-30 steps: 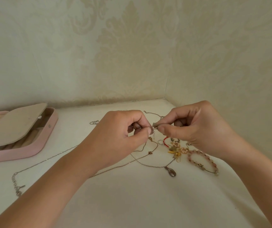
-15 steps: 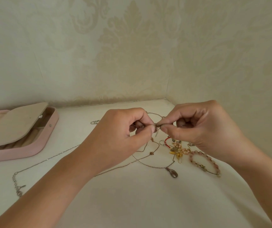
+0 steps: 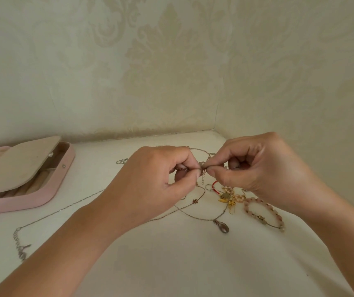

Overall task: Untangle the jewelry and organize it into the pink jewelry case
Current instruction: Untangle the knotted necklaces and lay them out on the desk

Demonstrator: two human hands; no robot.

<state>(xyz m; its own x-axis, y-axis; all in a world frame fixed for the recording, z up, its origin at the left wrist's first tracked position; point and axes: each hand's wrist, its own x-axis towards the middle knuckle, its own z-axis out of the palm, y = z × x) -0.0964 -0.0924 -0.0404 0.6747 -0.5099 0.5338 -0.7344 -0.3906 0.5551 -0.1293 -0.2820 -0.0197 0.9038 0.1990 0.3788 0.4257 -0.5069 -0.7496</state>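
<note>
left hand (image 3: 150, 185) pinching thin rose-gold chain (image 3: 182, 168) | right hand (image 3: 257, 168) pinching its clasp end (image 3: 203, 167) | open pink jewelry case (image 3: 49, 189) lying on white bench (image 3: 193, 264)

- The left hand (image 3: 150, 183) has curled fingers, with thumb and forefinger pinching a chain (image 3: 181, 168).
- The right hand (image 3: 264, 168), curled likewise, pinches the chain just beside them.
- Both bare forearms converge on the chain.

We are losing the left end of the pink jewelry case (image 3: 22, 203) past the view's edge, its flap (image 3: 17, 163) hiding most compartments. Our left hand (image 3: 150, 183) is covering part of the thin chain (image 3: 182, 168); our right hand (image 3: 264, 168) is masking part of the tangle (image 3: 227, 196).
</note>
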